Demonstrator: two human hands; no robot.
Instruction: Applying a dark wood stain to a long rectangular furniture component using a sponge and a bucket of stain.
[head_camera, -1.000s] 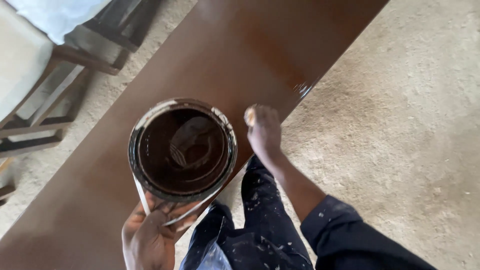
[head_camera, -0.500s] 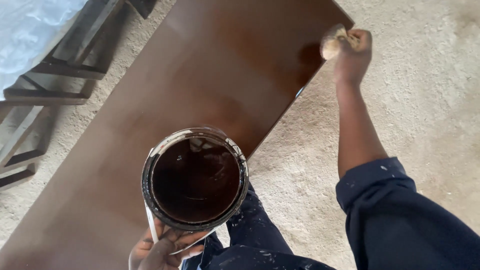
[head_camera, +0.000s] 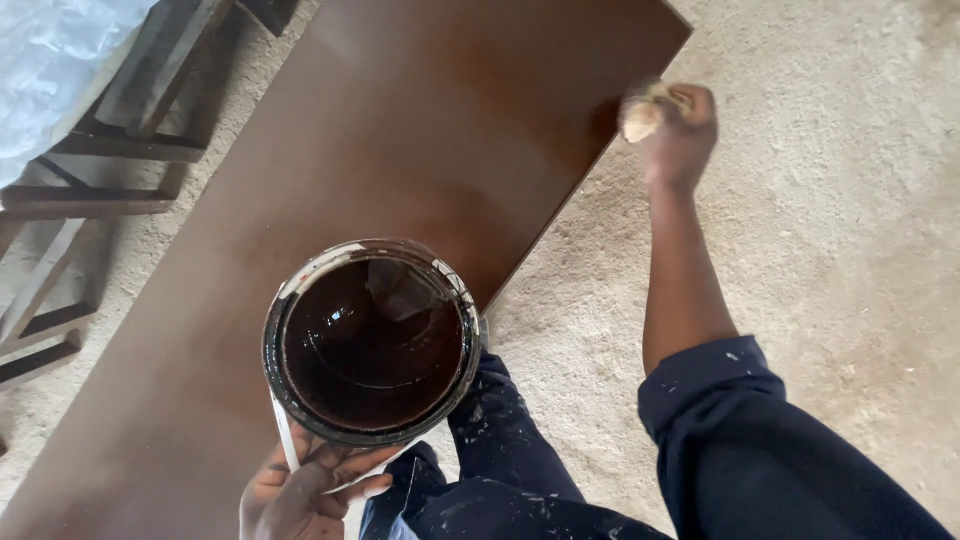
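My left hand (head_camera: 300, 495) holds a round can (head_camera: 372, 340) of dark brown stain from below, by its thin white wire handle. The can is open and its liquid is glossy. My right hand (head_camera: 675, 130) is stretched out to the far right edge of a long dark brown board (head_camera: 400, 130) lying on the floor. That hand is closed around a pale wad of cloth (head_camera: 645, 110), which is at the board's edge. My dark blue trousers, speckled with paint, show below the can.
The board lies on a sandy, beige floor (head_camera: 850, 250). Dark wooden frames (head_camera: 110, 190) stand at the upper left, with a white plastic sheet (head_camera: 50, 60) over something behind them.
My right hand went from beside the can out to the board's far right edge, then slid a little lower along it. The can has shifted slightly in view.
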